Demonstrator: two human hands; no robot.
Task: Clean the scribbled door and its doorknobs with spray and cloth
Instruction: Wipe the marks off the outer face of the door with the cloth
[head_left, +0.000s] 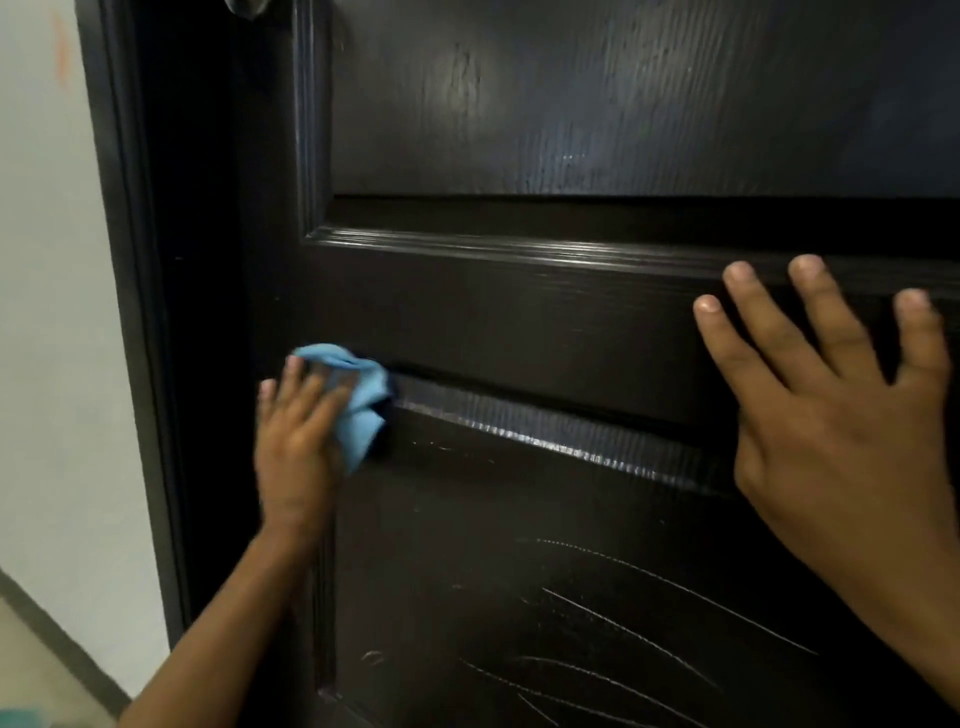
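Nearest the camera, pale scribble lines (649, 629) arc across the lower recessed panel of the door (571, 322), toward its bottom right; they read as thin, chalky strokes on a dark, wood-grain embossed finish and are not yet wiped. Above them, the right hand (841, 415) lies open and flat against the middle rail near the door's right side, fingers spread, gripping nothing; it appears to brace the door. Toward the door's left edge, the left hand (296, 441) is closed over a bunched blue cloth (358, 400), pressing it into the top left corner of the lower panel, where the ridged moulding (545, 431) begins. The cloth looks soft and crumpled, probably microfibre. The step in hand is judged to be wiping the moulding and panel. To do it well, the cloth should follow the grooves along the moulding with firm, even pressure, be refolded to a clean face as it soils, and then be worked down over the scribbles, the other hand holding the door steady. Farther up, the upper panel shows a glossy sheen with streaked grain. At the top left edge, part of a doorknob (244, 6) is just visible, dark and rounded. No spray bottle is in view.
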